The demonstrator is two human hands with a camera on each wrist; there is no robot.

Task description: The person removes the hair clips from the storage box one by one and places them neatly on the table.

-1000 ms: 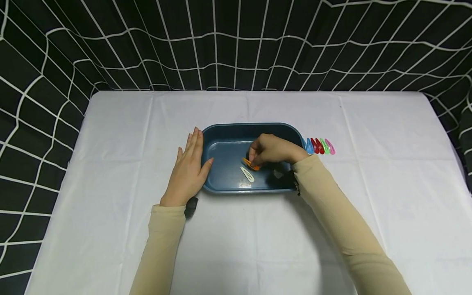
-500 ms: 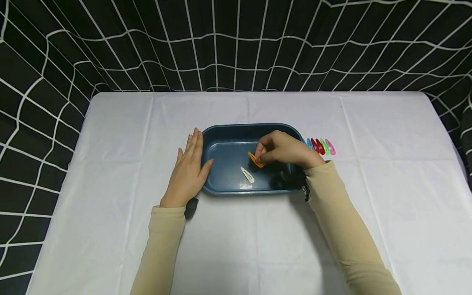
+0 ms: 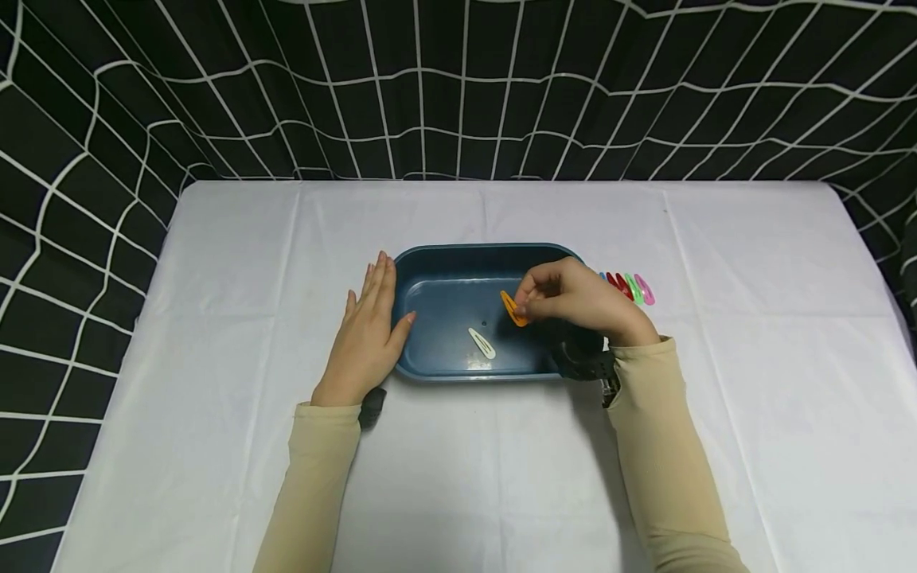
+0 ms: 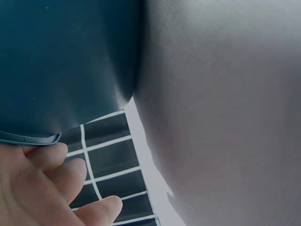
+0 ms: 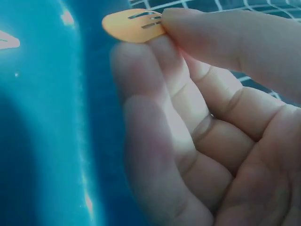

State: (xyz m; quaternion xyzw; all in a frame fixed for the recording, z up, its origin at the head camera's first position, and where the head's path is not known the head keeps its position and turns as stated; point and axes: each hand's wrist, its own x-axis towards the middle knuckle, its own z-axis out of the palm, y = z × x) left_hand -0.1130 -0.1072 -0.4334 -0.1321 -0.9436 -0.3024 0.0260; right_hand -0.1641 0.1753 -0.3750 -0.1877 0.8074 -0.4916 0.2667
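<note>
My right hand [image 3: 583, 302] pinches an orange snap hair clip [image 3: 513, 309] between thumb and fingers, over the right half of a blue plastic tub [image 3: 437, 374]. In the right wrist view the orange hair clip [image 5: 134, 26] sticks out from the fingertips. A white hair clip [image 3: 481, 343] lies on the tub's floor, left of and nearer than the held one. My left hand [image 3: 365, 334] rests with extended fingers along the tub's left side, the thumb over its rim. The left wrist view shows those fingers [image 4: 70, 179] beside the tub's wall.
Right of the tub, a row of hair clips lies on the white tablecloth [image 3: 752, 358]: a pink one [image 3: 645, 290], a green one [image 3: 634, 289], red ones [image 3: 622, 285] and blue, partly hidden by the right hand. A black curtain with white netting [image 3: 458, 103] stands behind the table.
My right hand has lifted the orange hair clip from near the white one and moved it to the right, with the forearm swinging right. The left hand and tub stay put.
</note>
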